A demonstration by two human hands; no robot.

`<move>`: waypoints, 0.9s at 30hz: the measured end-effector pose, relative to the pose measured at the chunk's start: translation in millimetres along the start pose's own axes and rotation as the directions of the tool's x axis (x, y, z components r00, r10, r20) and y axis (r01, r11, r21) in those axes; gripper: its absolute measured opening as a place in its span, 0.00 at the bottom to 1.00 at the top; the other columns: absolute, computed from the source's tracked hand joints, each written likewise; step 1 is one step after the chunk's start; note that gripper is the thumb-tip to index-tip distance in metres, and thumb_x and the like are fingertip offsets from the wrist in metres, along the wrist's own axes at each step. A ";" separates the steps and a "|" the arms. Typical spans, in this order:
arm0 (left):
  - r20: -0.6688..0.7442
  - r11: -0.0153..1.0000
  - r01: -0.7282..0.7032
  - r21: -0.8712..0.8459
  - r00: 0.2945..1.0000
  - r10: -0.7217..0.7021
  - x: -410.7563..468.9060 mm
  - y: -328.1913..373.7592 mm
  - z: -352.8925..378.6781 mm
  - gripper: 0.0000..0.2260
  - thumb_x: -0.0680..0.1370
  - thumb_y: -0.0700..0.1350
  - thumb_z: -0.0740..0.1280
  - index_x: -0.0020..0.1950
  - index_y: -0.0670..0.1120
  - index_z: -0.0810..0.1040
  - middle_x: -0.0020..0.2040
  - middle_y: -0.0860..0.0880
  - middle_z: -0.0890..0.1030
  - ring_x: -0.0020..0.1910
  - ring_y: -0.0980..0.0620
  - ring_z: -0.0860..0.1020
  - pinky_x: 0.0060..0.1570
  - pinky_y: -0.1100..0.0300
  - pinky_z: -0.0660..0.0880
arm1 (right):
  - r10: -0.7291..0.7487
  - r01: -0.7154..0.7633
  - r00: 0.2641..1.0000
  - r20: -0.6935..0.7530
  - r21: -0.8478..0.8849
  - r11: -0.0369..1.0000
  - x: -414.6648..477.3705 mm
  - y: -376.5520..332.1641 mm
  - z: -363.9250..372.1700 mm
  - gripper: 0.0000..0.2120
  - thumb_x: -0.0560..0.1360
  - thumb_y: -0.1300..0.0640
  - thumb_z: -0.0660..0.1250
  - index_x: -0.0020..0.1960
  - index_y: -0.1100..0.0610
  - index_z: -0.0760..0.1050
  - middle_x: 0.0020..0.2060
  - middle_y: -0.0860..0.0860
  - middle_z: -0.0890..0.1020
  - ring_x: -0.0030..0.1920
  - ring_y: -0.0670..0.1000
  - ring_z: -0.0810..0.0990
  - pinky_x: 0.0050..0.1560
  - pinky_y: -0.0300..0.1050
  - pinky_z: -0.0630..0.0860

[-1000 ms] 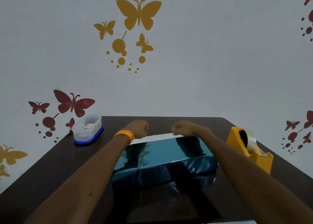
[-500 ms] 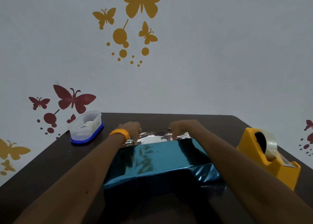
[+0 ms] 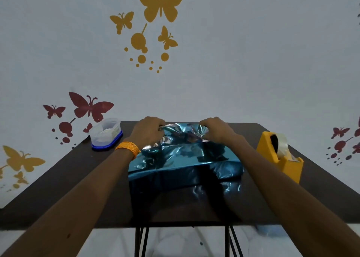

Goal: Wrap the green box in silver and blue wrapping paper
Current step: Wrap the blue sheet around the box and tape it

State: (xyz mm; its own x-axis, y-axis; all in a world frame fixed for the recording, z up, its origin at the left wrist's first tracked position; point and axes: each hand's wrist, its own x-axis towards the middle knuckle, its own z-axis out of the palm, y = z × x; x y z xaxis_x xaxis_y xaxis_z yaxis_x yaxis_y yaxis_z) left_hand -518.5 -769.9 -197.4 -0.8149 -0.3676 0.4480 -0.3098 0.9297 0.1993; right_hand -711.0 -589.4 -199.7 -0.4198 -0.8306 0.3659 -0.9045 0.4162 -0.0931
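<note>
Grip of curled left hand (image 3: 149,131), right hand (image 3: 217,129) on wrapping paper (image 3: 181,153)

We can read no text anywhere. The tub (image 3: 106,134) carries a pale label (image 3: 114,129), but it is too blurred for us to make out letters.

On the dark rectangular table (image 3: 58,179), crinkled blue foil wrapping paper (image 3: 175,159) lies at the middle, reaching the near edge. A clear plastic tub (image 3: 106,133) stands at the far left corner, a yellow tape dispenser (image 3: 280,155) at the right edge.
</note>
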 end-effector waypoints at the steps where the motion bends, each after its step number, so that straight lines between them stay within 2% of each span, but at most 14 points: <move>1: -0.025 1.000 -0.006 0.016 1.000 0.006 -11.8 7.3 -3.4 0.08 0.76 0.41 0.65 0.50 0.46 0.83 0.43 0.46 0.82 0.40 0.45 0.78 0.36 0.58 0.71 | 0.023 -0.023 1.000 -0.018 -0.015 1.000 -15.8 -2.4 -3.3 0.03 0.73 0.60 0.71 0.44 0.57 0.77 0.41 0.51 0.79 0.43 0.56 0.77 0.40 0.48 0.74; 4: -0.061 0.998 -0.023 0.058 0.998 0.026 -38.8 22.2 -9.9 0.05 0.76 0.42 0.66 0.45 0.45 0.81 0.40 0.47 0.81 0.41 0.45 0.79 0.37 0.55 0.75 | 0.064 -0.069 0.995 -0.076 -0.059 0.996 -50.9 -9.6 -10.7 0.05 0.73 0.63 0.68 0.41 0.57 0.73 0.37 0.52 0.77 0.40 0.57 0.74 0.35 0.48 0.70; 6: -0.078 0.995 -0.057 0.078 0.995 0.064 -56.1 27.9 -11.5 0.04 0.75 0.42 0.67 0.45 0.46 0.81 0.41 0.48 0.82 0.43 0.45 0.80 0.42 0.52 0.78 | 0.066 -0.073 0.994 -0.086 -0.077 0.994 -70.9 -11.8 -14.1 0.05 0.74 0.64 0.67 0.41 0.56 0.73 0.38 0.52 0.76 0.40 0.57 0.73 0.35 0.47 0.66; 9: -0.102 0.990 -0.109 0.084 0.988 0.117 -79.2 30.6 -11.4 0.04 0.76 0.42 0.67 0.47 0.48 0.81 0.45 0.49 0.84 0.46 0.46 0.80 0.45 0.52 0.78 | 0.058 -0.061 0.995 -0.079 -0.032 0.998 -95.7 -12.1 -15.5 0.07 0.75 0.65 0.66 0.47 0.55 0.80 0.47 0.52 0.83 0.48 0.56 0.79 0.41 0.45 0.70; 11: -0.051 0.987 -0.120 0.103 0.991 0.125 -90.5 30.6 -10.3 0.04 0.77 0.43 0.67 0.49 0.49 0.81 0.48 0.49 0.83 0.48 0.47 0.79 0.46 0.51 0.78 | 0.028 -0.026 0.998 -0.048 0.042 0.999 -108.9 -12.2 -15.5 0.11 0.76 0.65 0.65 0.53 0.56 0.83 0.52 0.52 0.84 0.52 0.54 0.81 0.48 0.48 0.76; 13: 0.023 0.986 -0.132 0.106 0.991 0.131 -97.9 27.8 -8.7 0.08 0.78 0.43 0.67 0.54 0.51 0.82 0.53 0.50 0.82 0.51 0.48 0.79 0.50 0.51 0.78 | -0.006 0.007 1.000 -0.012 0.077 0.997 -120.2 -13.7 -14.7 0.13 0.76 0.66 0.64 0.55 0.56 0.83 0.54 0.53 0.82 0.53 0.54 0.80 0.52 0.50 0.78; 16: 0.070 0.990 -0.131 0.061 0.990 0.127 -105.0 22.0 -11.3 0.10 0.78 0.43 0.67 0.58 0.51 0.82 0.55 0.50 0.81 0.52 0.50 0.78 0.52 0.52 0.78 | -0.008 0.008 1.000 -0.009 0.079 0.997 -132.7 -16.2 -15.8 0.15 0.75 0.64 0.64 0.57 0.53 0.83 0.54 0.51 0.81 0.53 0.54 0.78 0.52 0.53 0.78; 18: 0.102 0.988 -0.133 0.079 0.987 0.124 -108.7 20.3 -18.4 0.10 0.77 0.48 0.66 0.57 0.53 0.82 0.55 0.52 0.81 0.52 0.52 0.77 0.51 0.53 0.78 | 0.014 -0.014 1.000 -0.019 0.029 0.999 -139.0 -18.9 -20.1 0.13 0.75 0.58 0.65 0.57 0.50 0.83 0.54 0.49 0.81 0.53 0.53 0.77 0.49 0.51 0.78; 21: 0.119 0.991 -0.118 0.060 0.987 0.110 -113.6 22.5 -29.4 0.22 0.73 0.65 0.59 0.50 0.52 0.85 0.53 0.54 0.82 0.49 0.55 0.76 0.48 0.56 0.77 | 0.025 -0.027 0.999 -0.041 -0.035 0.999 -145.2 -23.5 -29.4 0.11 0.73 0.48 0.68 0.54 0.47 0.82 0.55 0.46 0.81 0.54 0.49 0.75 0.45 0.45 0.72; 23: 0.134 0.988 -0.145 0.059 0.982 0.136 -117.2 29.0 -35.4 0.31 0.69 0.76 0.57 0.48 0.52 0.84 0.52 0.56 0.80 0.49 0.56 0.76 0.48 0.57 0.75 | -0.003 0.003 1.000 -0.015 -0.013 1.000 -146.2 -32.4 -34.1 0.16 0.72 0.41 0.70 0.56 0.46 0.81 0.56 0.45 0.81 0.54 0.46 0.74 0.46 0.44 0.70; 25: 0.179 0.976 -0.194 0.101 0.968 0.174 -118.3 37.0 -37.2 0.39 0.62 0.82 0.56 0.55 0.53 0.81 0.53 0.56 0.78 0.51 0.56 0.74 0.51 0.56 0.74 | -0.055 0.055 0.998 0.029 0.009 0.998 -145.3 -45.7 -33.7 0.27 0.69 0.34 0.72 0.63 0.47 0.78 0.58 0.44 0.79 0.56 0.47 0.73 0.50 0.46 0.73; 27: 0.213 0.958 -0.238 0.159 0.956 0.202 -116.9 44.2 -34.2 0.45 0.59 0.82 0.58 0.65 0.54 0.75 0.57 0.55 0.77 0.55 0.54 0.73 0.55 0.53 0.72 | -0.093 0.093 0.992 0.085 -0.002 0.996 -142.7 -58.8 -27.1 0.37 0.66 0.31 0.73 0.69 0.48 0.74 0.60 0.45 0.76 0.60 0.48 0.72 0.55 0.47 0.73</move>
State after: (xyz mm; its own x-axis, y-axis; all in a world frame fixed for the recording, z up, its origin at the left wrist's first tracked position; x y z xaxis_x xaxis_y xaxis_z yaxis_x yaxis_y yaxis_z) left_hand -420.2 -686.6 -211.2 -0.9459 -0.1589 0.2829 -0.1812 0.9819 -0.0543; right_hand -595.9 -485.3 -221.4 -0.3390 -0.8939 0.2932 -0.9395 0.3377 -0.0568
